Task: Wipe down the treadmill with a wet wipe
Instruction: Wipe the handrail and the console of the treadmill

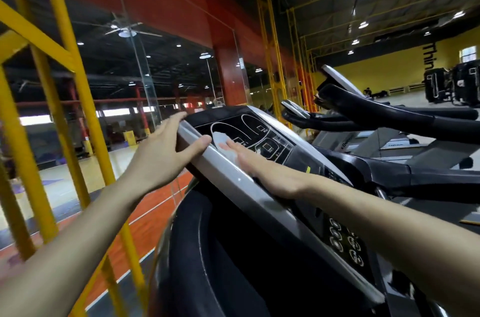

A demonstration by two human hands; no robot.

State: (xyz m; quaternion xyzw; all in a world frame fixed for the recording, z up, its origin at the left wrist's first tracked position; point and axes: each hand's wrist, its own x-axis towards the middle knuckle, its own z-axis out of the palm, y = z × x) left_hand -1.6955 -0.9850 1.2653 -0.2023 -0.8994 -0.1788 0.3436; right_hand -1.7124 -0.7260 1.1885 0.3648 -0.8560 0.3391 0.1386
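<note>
- At the console of the treadmill, the wipe lies on the dark display panel, near the silver rim.
- The right hand lies flat on the wipe with fingers straight, pressing rather than pinching. This likely spreads pressure so more of the cloth meets the panel.
- The left hand clasps the rim at the console's far corner, with its fingers curled over the back edge and the thumb on the front face. My guess is that it steadies the console and the person against the push of the wiping hand.
- Only the wipe's white end shows past the fingertips; the rest is hidden beneath the palm.
- What shows suggests the wipe's long axis runs along the fingers, pointing up the panel towards the left hand; its exact outline is blurred.
- The console slants from lower right up to the far left, so strokes along the rim look like the natural path.
</note>
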